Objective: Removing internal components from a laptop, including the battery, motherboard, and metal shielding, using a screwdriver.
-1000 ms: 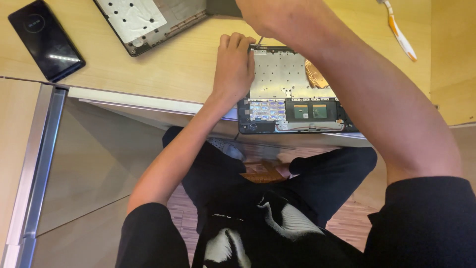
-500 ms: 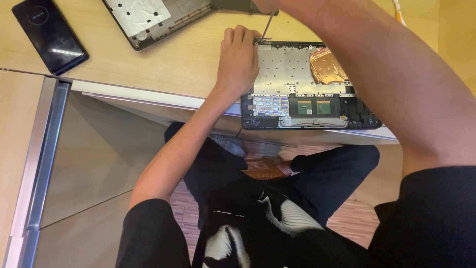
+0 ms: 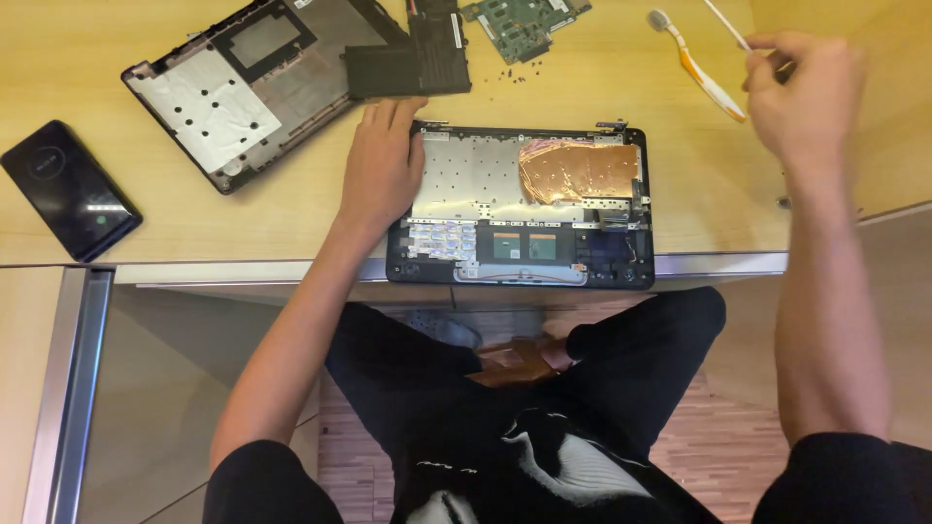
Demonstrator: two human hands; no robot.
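I see the left hand lying flat and open on the opened laptop base — at its 9 o'clock edge. The right hand is up at 2 o'clock, well apart from the base, fingers pinching a thin tool beside the toothbrush.

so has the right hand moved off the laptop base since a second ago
Yes. The right hand has lifted off the opened laptop base and moved out to the right, near the toothbrush.

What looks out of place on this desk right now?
A toothbrush lies among laptop parts, an odd thing beside electronics. Small screws are scattered loose near the circuit board, and the open laptop base overhangs the desk edge.
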